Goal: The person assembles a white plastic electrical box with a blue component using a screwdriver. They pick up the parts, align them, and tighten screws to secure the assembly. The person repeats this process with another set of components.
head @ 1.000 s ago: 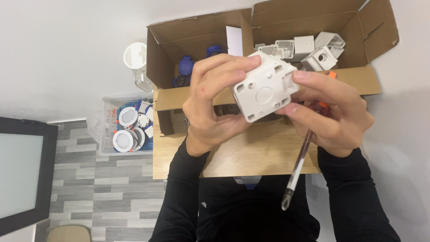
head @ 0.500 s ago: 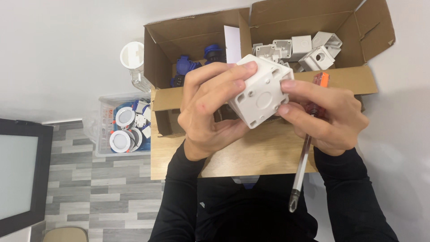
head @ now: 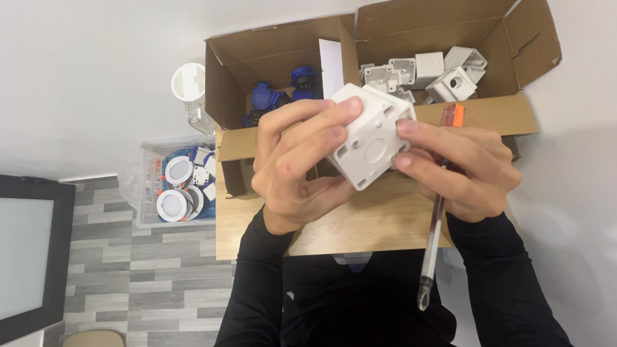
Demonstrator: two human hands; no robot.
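Observation:
Both hands hold a white plastic junction box (head: 371, 136) above a wooden table (head: 360, 222). My left hand (head: 295, 164) wraps its left side, fingers over the top edge. My right hand (head: 459, 170) pinches the box's right side and also carries a screwdriver (head: 436, 222) with an orange handle; its shaft points down toward my body. The box shows its back face with round knock-outs and small holes.
An open cardboard box (head: 385, 45) stands behind the hands, with blue parts (head: 279, 99) on its left and several white boxes (head: 430, 74) on its right. A clear bin of round white lamps (head: 180, 189) sits on the floor at left. A dark panel (head: 29, 247) is at far left.
The white box has been turned in my hands, tilting from a flat face-on view to an angled one. The screwdriver stayed in my right hand.

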